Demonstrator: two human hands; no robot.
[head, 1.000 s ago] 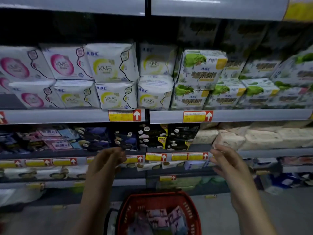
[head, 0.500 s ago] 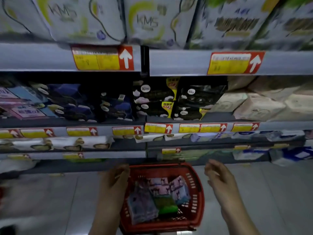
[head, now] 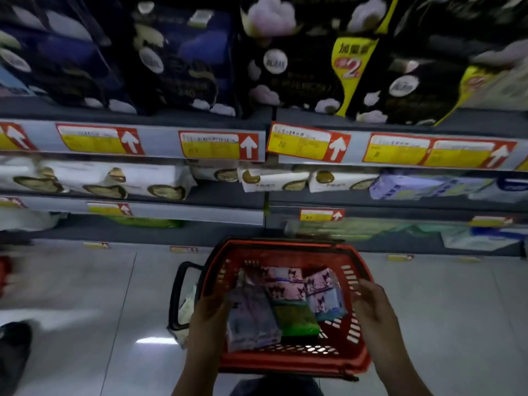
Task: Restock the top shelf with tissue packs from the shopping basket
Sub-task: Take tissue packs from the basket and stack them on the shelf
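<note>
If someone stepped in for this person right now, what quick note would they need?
Left hand: against the lilac pack in the red basket; grip unclear.
Right hand: open, over the basket's right rim, holding nothing.
Pink packs and a green pack lie in the basket.
Nothing lifted yet; top shelf out of view.
Left: carry each pack up to it.
</note>
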